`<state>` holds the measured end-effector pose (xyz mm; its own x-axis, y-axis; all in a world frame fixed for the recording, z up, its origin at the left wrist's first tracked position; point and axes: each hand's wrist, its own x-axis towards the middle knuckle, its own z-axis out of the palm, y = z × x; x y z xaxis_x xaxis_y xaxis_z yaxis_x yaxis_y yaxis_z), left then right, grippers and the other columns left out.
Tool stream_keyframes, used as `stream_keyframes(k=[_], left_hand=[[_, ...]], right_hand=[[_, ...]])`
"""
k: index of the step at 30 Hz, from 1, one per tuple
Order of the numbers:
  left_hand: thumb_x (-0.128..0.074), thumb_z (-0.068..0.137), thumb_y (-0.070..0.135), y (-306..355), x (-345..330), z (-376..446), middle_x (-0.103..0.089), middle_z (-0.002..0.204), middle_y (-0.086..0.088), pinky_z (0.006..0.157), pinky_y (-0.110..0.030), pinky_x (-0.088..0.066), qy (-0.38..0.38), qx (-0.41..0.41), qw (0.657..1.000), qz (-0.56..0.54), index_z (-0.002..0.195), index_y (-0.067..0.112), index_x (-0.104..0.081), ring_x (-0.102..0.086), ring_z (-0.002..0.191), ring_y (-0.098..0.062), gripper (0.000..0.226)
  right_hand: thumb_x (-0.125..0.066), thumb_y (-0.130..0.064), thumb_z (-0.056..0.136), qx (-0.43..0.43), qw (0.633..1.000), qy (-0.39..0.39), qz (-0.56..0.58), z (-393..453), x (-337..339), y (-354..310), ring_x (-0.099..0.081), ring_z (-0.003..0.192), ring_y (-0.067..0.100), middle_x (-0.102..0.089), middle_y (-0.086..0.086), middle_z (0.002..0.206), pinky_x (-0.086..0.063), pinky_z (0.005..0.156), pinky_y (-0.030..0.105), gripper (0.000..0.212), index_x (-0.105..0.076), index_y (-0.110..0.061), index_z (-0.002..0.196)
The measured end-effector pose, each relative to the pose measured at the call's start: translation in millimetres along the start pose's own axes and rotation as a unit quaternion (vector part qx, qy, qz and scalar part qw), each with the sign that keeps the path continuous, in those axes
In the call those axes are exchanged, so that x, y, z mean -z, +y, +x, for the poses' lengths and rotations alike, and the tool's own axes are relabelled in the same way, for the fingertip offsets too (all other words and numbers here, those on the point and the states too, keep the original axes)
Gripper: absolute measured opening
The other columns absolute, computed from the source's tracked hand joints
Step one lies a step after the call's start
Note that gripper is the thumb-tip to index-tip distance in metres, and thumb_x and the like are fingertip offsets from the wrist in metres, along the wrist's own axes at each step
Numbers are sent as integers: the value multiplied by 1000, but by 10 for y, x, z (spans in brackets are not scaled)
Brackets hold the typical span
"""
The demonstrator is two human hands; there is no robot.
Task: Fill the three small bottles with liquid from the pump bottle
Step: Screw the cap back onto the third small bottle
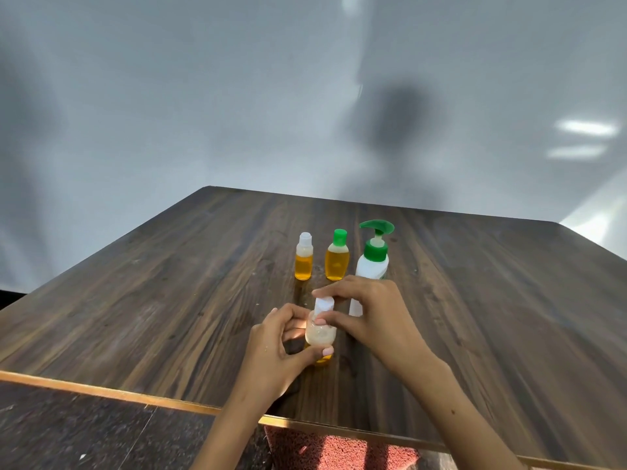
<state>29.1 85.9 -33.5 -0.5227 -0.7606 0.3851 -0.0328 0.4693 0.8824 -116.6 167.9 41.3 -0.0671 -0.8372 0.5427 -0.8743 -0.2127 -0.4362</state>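
The person's right hand [366, 313] is reaching in from the right, its thumb and fingers pinching the white cap [324, 305] of a small bottle [320, 334], while the left hand [274, 351] is gripping that bottle's body, fingers curled behind it and the thumb pressing across its lower front. Both hands are working above the dark wooden table [169, 300], which is filling most of the view and showing a pale edge strip along its near side. A blurred grey-white wall [169, 96] is standing behind the table, and a dark speckled floor [84, 435] with a red mat [339, 449] is showing below the near edge.

The pump bottle [371, 266], white with a green pump head, is standing upright just behind the right hand, its lower part hidden by the fingers. Just to its left, a small bottle with a green cap [337, 257] is standing upright, nearly full of amber liquid. Beside that one, a small bottle with a clear cap [304, 259] is standing upright too, amber liquid reaching about two thirds of the way up. The held bottle is sitting nearer the person than the other three, upright, with amber liquid showing at its base below the thumb and its upper body looking cloudy.
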Motion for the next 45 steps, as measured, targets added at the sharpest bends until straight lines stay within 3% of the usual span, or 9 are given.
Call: stream_keyframes(k=[3, 7, 10, 13, 20, 26, 33, 38, 45], left_hand=[[-89, 62, 25, 7, 12, 2, -72, 97, 9, 89, -33, -55, -5, -4, 1000, 26, 98, 25, -66, -67, 97, -4, 42], [-84, 57, 44, 55, 10, -10, -71, 98, 17, 94, -39, -54, -4, -11, 1000, 26, 101, 31, -66, -66, 99, -1, 49], [-79, 57, 50, 69, 7, -5, -70, 101, 26, 107, -48, -41, -16, -19, 999, 32, 104, 38, -66, -65, 99, 4, 50], [-79, 57, 52, 52, 16, 2, -71, 97, 24, 113, -49, -32, -15, -12, 999, 48, 103, 42, -67, -65, 100, 1, 48], [-80, 53, 53, 70, 30, 42, -69, 94, 32, 113, -48, -33, -16, 14, 999, 49, 94, 42, -66, -63, 94, 10, 44], [-87, 58, 40, 68, 25, 31, -73, 90, 19, 118, -45, -26, -12, 18, 998, 60, 94, 35, -69, -64, 92, 6, 40], [-72, 51, 64, 160, 6, -29, -71, 96, 26, 121, -43, -18, -5, 27, 999, 47, 102, 37, -67, -63, 97, 10, 58], [-84, 59, 49, 348, -1, -29, -66, 96, 38, 106, -52, -41, 16, 17, 1000, 11, 96, 53, -64, -62, 100, 11, 42], [-89, 60, 23, 295, 31, 19, -75, 86, 14, 70, -15, -54, 32, 15, 999, 24, 92, 41, -69, -67, 90, 2, 42]], right_hand=[[-66, -58, 71, -16, 997, 16, -67, 10, -23, -16, -57, 83, 2, -64, -16, 91, -47, 71, 19, 35, -67, -30, 92], [-66, -29, 87, 29, 998, -51, 0, -20, 35, 6, -47, 118, -8, -57, -16, 128, -36, 96, 9, 34, -63, -27, 121], [-70, -18, 83, 35, 999, -17, 4, -24, 14, 14, -57, 103, -6, -68, -13, 109, -42, 85, 7, 23, -72, -23, 106], [-72, -45, 76, -12, 998, 43, -54, 1, -19, -15, -59, 82, 0, -68, -15, 89, -45, 71, 13, 23, -70, -28, 91], [-70, -20, 84, 16, 999, -32, 30, -30, 65, 60, -55, 109, -6, -65, -16, 114, -45, 91, 12, 27, -70, -24, 110], [-59, -62, 75, -13, 996, 69, -51, -53, -78, 5, -59, 82, 0, -65, -18, 91, -45, 69, 10, 37, -66, -29, 90], [-67, -14, 86, 39, 999, -13, -13, -47, -16, 64, -55, 113, -1, -65, -11, 117, -41, 92, 8, 26, -70, -20, 111], [-73, -15, 81, 35, 999, 2, 0, -25, 2, 55, -56, 103, -6, -70, -9, 106, -41, 85, 3, 22, -73, -17, 103], [-73, -44, 76, -17, 997, 45, -55, -26, -30, -21, -59, 80, 2, -66, -14, 87, -46, 68, 10, 23, -66, -26, 89]])
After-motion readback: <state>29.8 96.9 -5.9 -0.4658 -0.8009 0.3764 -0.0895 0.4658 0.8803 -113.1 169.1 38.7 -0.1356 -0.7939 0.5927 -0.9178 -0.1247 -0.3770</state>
